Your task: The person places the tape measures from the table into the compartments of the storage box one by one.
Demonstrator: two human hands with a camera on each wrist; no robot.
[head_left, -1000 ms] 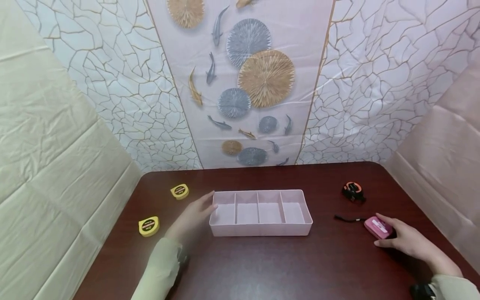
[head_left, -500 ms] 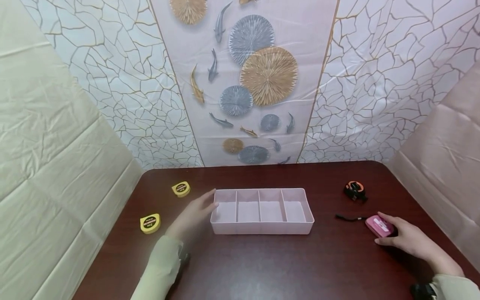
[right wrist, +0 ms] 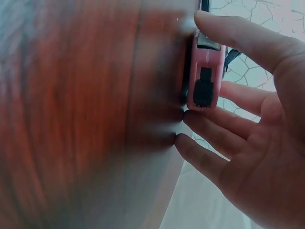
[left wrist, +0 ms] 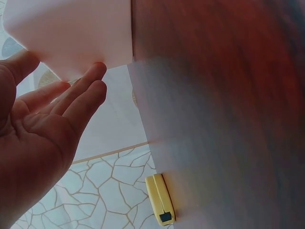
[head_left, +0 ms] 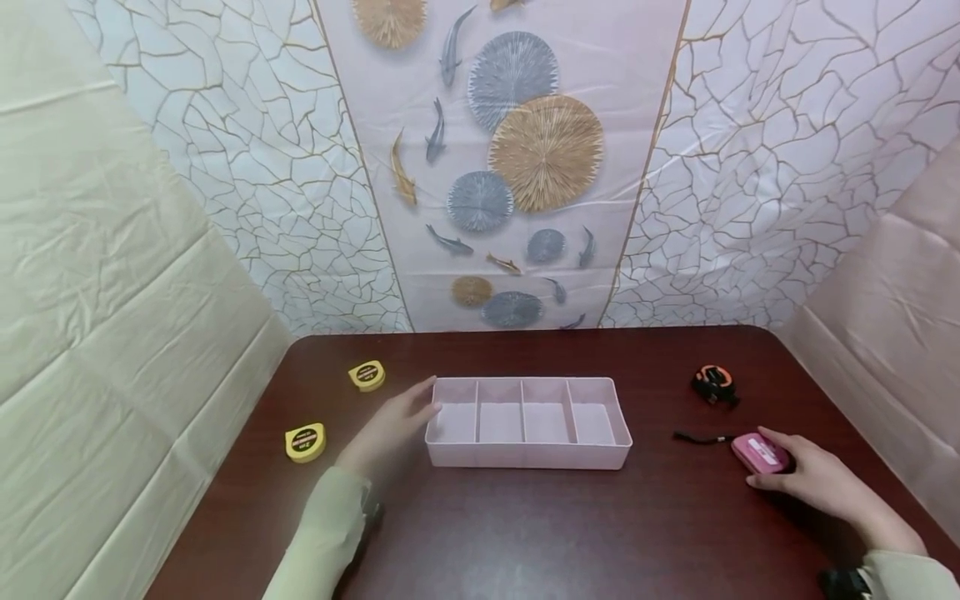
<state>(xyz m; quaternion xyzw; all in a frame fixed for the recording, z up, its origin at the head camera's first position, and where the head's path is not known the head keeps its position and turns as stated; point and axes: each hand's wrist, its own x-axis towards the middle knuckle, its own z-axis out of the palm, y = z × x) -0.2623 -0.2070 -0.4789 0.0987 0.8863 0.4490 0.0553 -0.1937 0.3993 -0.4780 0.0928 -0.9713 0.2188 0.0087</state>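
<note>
A pale pink divided storage box (head_left: 528,456) stands mid-table, its several compartments with bare floors. My left hand (head_left: 386,429) is at its left end. In the left wrist view, that hand's thumb reaches over the rim of the box (left wrist: 86,28) while other fingertips touch the outer wall. On the right, my right hand (head_left: 821,479) holds a pink tape measure (head_left: 759,453) between thumb and fingers, its black wrist strap (head_left: 701,437) trailing left over the table. From the right wrist, the pink tape measure (right wrist: 206,76) shows edge-on, close against the tabletop, with a metal end hook.
Two yellow tape measures lie left of the box, one farther back (head_left: 367,376) and one nearer (head_left: 305,442). A black and orange tape measure (head_left: 714,384) lies behind my right hand. Patterned cloth (head_left: 547,275) hangs along the back edge of the dark red-brown table (head_left: 510,533).
The head view has shifted slightly, so the things on the left and in the middle appear a little farther right. Both hands keep their places at the box and the pink tape measure.
</note>
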